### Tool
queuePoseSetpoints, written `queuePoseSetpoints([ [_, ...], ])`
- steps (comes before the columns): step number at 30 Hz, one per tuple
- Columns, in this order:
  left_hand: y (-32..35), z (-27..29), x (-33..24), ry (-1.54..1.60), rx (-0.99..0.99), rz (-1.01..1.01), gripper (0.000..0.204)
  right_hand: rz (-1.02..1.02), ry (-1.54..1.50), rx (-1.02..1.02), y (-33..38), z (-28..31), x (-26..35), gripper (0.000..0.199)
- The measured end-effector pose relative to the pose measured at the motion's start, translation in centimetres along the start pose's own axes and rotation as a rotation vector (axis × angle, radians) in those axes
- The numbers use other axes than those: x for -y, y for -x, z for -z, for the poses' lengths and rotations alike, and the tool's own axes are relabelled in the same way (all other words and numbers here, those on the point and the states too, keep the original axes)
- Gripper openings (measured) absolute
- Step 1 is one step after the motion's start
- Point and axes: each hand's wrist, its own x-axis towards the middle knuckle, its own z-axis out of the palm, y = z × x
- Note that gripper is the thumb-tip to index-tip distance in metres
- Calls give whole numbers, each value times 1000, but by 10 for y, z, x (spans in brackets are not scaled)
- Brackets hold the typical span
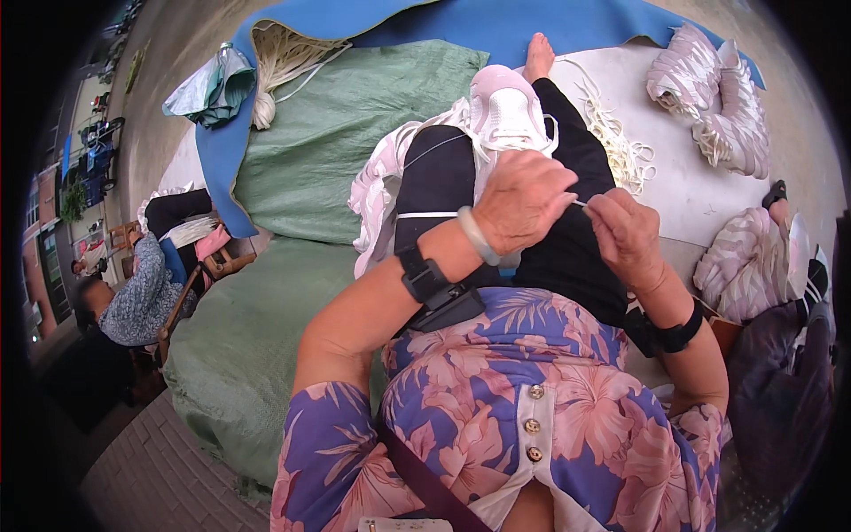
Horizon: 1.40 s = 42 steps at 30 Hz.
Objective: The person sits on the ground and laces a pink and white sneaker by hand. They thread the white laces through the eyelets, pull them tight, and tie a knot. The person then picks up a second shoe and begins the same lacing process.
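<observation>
A white and pink shoe upper (507,111) lies across my lap, its toe pointing away from me. My left hand (525,204) is closed in a pinch just on the near side of it. Close by on the right, my right hand (626,236) is pinched shut too. A short bit of white shoelace (580,203) stretches between the fingertips of both hands. More pale uppers (377,191) hang over my left thigh, next to a white band around the dark trouser leg. The near end of the upper is partly hidden behind my left hand.
Loose cream laces (616,137) lie on the white sheet, with bundled uppers (709,97) beyond. A lace bundle (285,62) rests at the far left. Green sacking (346,133) and a blue mat (567,25) surround me. People sit at left (146,297) and right (780,363).
</observation>
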Motion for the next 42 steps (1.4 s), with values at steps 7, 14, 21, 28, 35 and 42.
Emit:
queuePoseSetpoints([
  [7, -6, 4, 11, 362, 306, 210, 10, -2, -161, -41, -5, -5, -4, 17],
  [14, 13, 22, 8, 131, 53, 408, 7, -29, -238, -87, -22, -38, -10, 21],
  [21, 29, 23, 28, -372, 86, 73, 11, 220, -12, 28, -40, -65, -4, 25],
  [28, 35, 13, 40, -593, 106, 35, 10, 201, 225, 53, -35, -69, -19, 17],
  [35, 35, 10, 43, -506, 136, 127, 8, 161, 131, -25, -40, -82, -21, 16],
  [42, 26, 2, 42, -378, 117, 146, 8, 31, 107, -79, -39, -96, -19, 16],
])
